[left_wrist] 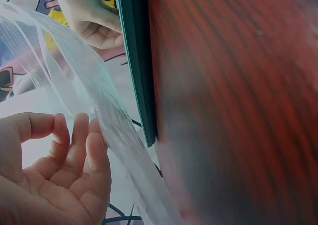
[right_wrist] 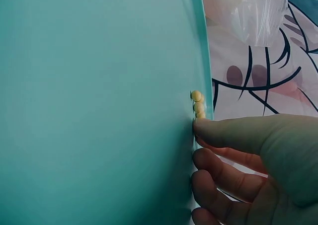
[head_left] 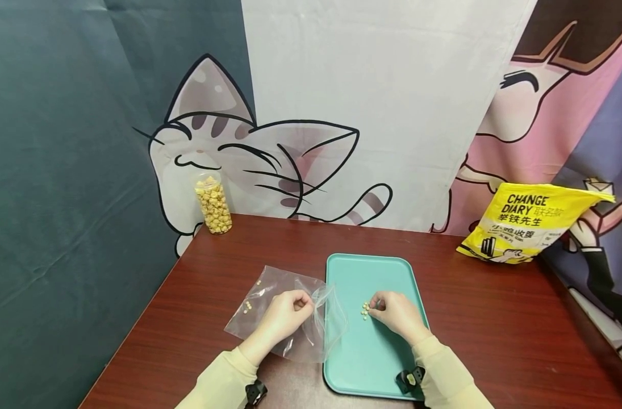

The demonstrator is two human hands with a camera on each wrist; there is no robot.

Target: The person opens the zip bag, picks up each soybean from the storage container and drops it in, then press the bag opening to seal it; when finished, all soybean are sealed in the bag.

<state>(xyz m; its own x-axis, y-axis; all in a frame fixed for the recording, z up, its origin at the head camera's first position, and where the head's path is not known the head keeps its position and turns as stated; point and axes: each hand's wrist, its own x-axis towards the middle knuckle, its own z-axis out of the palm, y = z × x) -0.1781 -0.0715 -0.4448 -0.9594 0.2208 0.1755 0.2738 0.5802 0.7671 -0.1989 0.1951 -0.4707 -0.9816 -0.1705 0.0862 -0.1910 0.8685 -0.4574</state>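
Backdrop: printed cloth with cartoon figures, standing behind the work area. Table: red-brown, wood-grained surface. Tray: turquoise, rimmed, placed near the middle of the table's near part. Yellow packet: located at the far right. Clear bag: lies left of the tray, its right end overlapping the tray's left rim. Jar: filled with yellow popcorn-like contents, located at the far left

Left hand: fingers curled, tips drawn together on the film near the right end of the clear bag. Right hand: over the tray, fingers bent toward the thumb with little gap, thumb tip at the small yellow pieces; whether any piece is pinched cannot be told. These pieces sit in a cluster on the tray, just left of the right hand; a few similar pieces show toward the left end of the clear bag

Step in hand, as judged: picking up pieces for transfer from tray to bag. Next move calls for a light pinch, a lift and a shift left, with the bag's mouth held apart
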